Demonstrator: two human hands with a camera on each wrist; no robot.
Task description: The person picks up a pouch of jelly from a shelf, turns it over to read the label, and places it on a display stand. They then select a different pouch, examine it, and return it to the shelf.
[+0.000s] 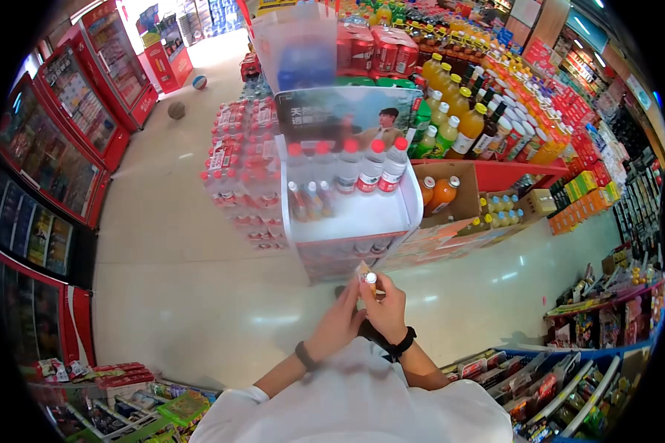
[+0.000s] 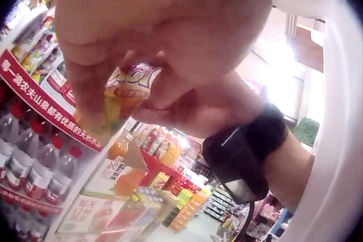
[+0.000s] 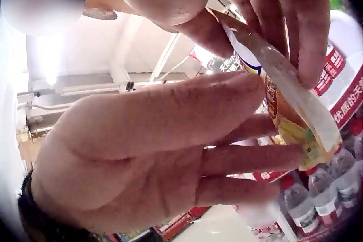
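Note:
Both hands meet in front of the white shirt, around a small spouted drink pouch [image 1: 363, 275] with a white cap [image 1: 371, 277]. My right hand [image 1: 386, 304] curls its fingers and thumb round the pouch near the cap. From the other side, my left hand [image 1: 339, 322] holds it, its fingers fairly straight along the pouch. In the right wrist view, the pouch [image 3: 306, 120] shows a pale sealed edge and orange and yellow print, with the thumb of the left hand [image 3: 153, 134] at its side. Fingers partly hide the pouch [image 2: 131, 83] in the left wrist view.
Ahead stands a white display stand [image 1: 362, 221] with red-capped water bottles [image 1: 369, 168] and several small pouches [image 1: 310, 198]. Shrink-wrapped bottles [image 1: 236, 148] are stacked left of it. Red fridges [image 1: 74, 88] line the left, juice bottles [image 1: 465, 125] the right. Snack racks [image 1: 561, 391] flank the person.

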